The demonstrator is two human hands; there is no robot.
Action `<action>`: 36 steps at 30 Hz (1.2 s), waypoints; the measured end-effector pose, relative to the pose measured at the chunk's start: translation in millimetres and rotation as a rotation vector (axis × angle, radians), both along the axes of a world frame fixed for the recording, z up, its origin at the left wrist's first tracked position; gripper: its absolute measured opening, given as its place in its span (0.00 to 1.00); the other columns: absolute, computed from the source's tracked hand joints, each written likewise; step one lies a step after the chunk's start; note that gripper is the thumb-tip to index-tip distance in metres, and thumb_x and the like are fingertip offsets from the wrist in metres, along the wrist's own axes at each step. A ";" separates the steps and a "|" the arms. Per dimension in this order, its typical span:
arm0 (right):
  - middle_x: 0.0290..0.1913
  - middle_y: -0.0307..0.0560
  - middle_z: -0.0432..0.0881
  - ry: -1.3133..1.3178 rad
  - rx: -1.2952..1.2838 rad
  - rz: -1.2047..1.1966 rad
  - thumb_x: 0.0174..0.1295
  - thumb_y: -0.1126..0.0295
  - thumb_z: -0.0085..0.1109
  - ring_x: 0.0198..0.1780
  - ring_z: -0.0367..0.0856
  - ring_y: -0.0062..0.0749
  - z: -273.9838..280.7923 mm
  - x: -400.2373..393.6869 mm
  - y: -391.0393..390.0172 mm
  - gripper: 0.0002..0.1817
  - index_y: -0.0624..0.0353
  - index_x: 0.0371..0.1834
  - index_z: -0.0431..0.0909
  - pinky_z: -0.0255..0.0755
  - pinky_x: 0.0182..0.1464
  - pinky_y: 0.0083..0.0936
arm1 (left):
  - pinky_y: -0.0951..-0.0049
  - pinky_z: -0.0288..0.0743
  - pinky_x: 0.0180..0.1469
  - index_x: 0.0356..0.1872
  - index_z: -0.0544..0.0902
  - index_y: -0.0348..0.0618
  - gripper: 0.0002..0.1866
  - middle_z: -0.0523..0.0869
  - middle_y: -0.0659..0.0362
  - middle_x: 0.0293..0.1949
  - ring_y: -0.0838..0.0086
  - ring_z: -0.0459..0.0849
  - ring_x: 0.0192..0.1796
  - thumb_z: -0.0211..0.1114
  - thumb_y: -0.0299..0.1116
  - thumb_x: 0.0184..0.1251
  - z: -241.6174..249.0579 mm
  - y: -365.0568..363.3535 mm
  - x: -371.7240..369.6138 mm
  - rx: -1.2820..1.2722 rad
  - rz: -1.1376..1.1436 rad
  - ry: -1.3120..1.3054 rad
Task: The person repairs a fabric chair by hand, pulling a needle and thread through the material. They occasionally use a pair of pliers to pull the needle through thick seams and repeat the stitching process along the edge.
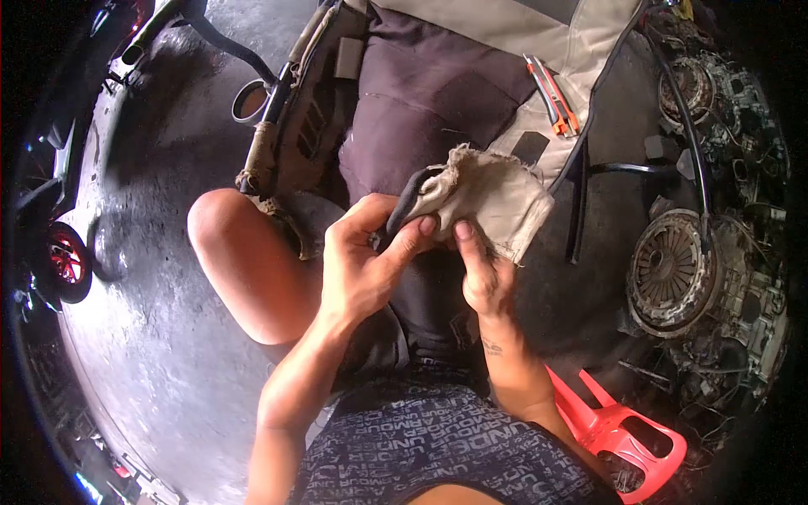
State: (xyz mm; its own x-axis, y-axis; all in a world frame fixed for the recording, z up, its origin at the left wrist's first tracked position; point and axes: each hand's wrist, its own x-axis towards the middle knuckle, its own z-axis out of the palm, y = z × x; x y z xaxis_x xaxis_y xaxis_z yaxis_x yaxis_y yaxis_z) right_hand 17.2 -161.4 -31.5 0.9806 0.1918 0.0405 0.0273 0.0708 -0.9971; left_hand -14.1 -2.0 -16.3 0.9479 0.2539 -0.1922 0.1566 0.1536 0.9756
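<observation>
A frayed beige piece of cloth [497, 198] with a dark edging is held up in front of my lap. My left hand [366, 252] pinches its dark left edge between thumb and fingers. Lower down, my right hand [486, 269] grips the bottom edge, thumb on top and the other fingers hidden behind. Beyond the cloth lies a large piece of beige and dark fabric [438, 93] with a padded dark middle. An orange and grey utility knife [552, 97] rests on its beige part, to the right.
Greasy clutch discs and metal engine parts [669, 271] line the right side. A red plastic stool [627, 442] stands at the lower right. A tubular frame [265, 143] is at the upper left, and a small wheel [66, 263] at the far left.
</observation>
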 end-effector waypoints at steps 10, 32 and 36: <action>0.64 0.53 0.79 0.081 -0.083 0.065 0.74 0.71 0.56 0.66 0.76 0.37 -10.4 -6.3 -5.2 0.19 0.72 0.63 0.75 0.66 0.70 0.32 | 0.77 0.73 0.46 0.39 0.87 0.33 0.10 0.85 0.60 0.33 0.79 0.81 0.40 0.75 0.31 0.65 -5.7 -2.0 -3.8 -0.025 0.016 0.004; 0.65 0.56 0.77 -0.109 -0.146 0.079 0.73 0.78 0.55 0.66 0.76 0.40 -21.9 -5.3 -4.3 0.21 0.71 0.67 0.70 0.66 0.70 0.33 | 0.77 0.74 0.45 0.40 0.87 0.33 0.10 0.85 0.61 0.34 0.80 0.80 0.40 0.74 0.30 0.66 -8.1 -2.6 -7.6 0.001 0.012 0.010; 0.65 0.56 0.78 -0.154 -0.170 0.079 0.73 0.77 0.54 0.67 0.76 0.40 -27.5 -5.0 -4.2 0.20 0.71 0.66 0.71 0.67 0.69 0.33 | 0.78 0.74 0.44 0.40 0.87 0.33 0.09 0.85 0.62 0.34 0.81 0.80 0.39 0.74 0.29 0.66 -2.1 -0.9 -6.5 0.036 -0.010 0.033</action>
